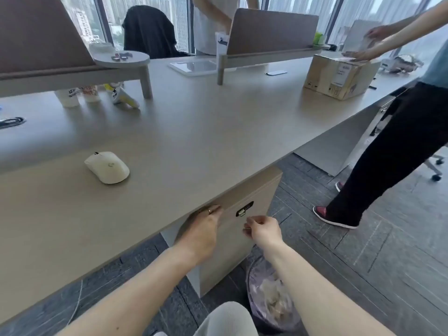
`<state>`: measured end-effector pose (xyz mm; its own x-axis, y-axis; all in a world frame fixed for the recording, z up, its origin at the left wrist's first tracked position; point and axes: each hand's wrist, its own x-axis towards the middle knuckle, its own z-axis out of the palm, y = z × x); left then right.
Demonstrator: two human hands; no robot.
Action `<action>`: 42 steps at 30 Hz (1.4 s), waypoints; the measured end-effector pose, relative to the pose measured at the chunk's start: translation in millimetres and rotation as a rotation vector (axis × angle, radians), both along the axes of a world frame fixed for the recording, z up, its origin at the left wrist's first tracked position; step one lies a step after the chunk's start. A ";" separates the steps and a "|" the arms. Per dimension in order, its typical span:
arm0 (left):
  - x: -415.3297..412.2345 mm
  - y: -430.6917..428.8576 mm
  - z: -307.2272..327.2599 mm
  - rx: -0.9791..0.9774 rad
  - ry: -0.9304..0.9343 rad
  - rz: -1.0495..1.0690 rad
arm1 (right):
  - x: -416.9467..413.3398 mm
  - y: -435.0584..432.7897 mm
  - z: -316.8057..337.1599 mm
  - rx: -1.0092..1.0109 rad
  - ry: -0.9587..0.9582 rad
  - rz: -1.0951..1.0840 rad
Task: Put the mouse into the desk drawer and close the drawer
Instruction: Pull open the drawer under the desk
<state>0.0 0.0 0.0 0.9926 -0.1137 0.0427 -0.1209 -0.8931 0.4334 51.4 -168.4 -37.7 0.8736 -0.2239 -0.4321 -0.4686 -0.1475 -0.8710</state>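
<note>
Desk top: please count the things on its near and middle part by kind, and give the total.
White mouse: 1
Cardboard box: 1
White cups: 2
Tablet-like flat device: 1
Total: 5

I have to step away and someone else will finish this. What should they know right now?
Left hand: fingers hooked at the top edge of the drawer front, just under the desk edge; holds nothing else.
Right hand: loosely curled, empty, just below the lock.
Mouse: on the desk, up and to the left of both hands, untouched.
Done: nothing; the drawer looks shut.
Left: pull the drawer open, put the mouse in, close it.
</note>
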 end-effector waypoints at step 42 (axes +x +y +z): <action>-8.4 -34.2 -3.0 0.170 0.048 0.104 | -119.7 -128.4 -38.6 0.093 -0.048 -0.211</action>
